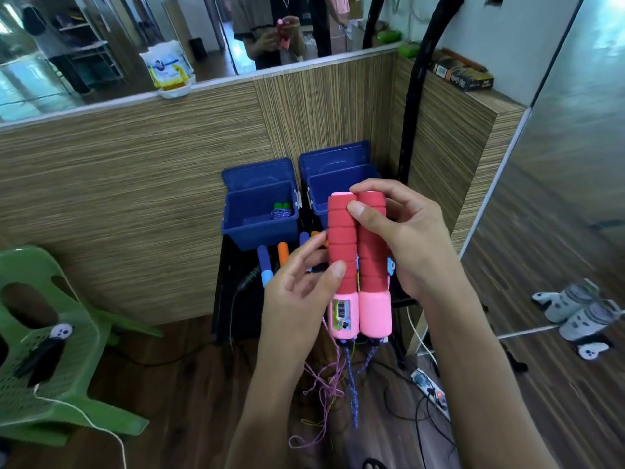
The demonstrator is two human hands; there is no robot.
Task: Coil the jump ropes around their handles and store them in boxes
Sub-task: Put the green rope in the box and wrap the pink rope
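Right hand [406, 245] is gripping both red handles [355, 252] side by side, left hand [301, 282] steadying them with thumb and fingers. Rope [351, 377] dangles uncoiled below my hands, so I'd say wrapping hasn't started. One wound rope [281, 211] already sits in the box [236, 218] beyond.

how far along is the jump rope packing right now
One coiled rope with green handles already sits in the left blue box. In hand: the left hand and right hand hold the red and pink handles side by side, their rope hanging loose, not yet coiled. Left: blue and orange handles lie outside the boxes.
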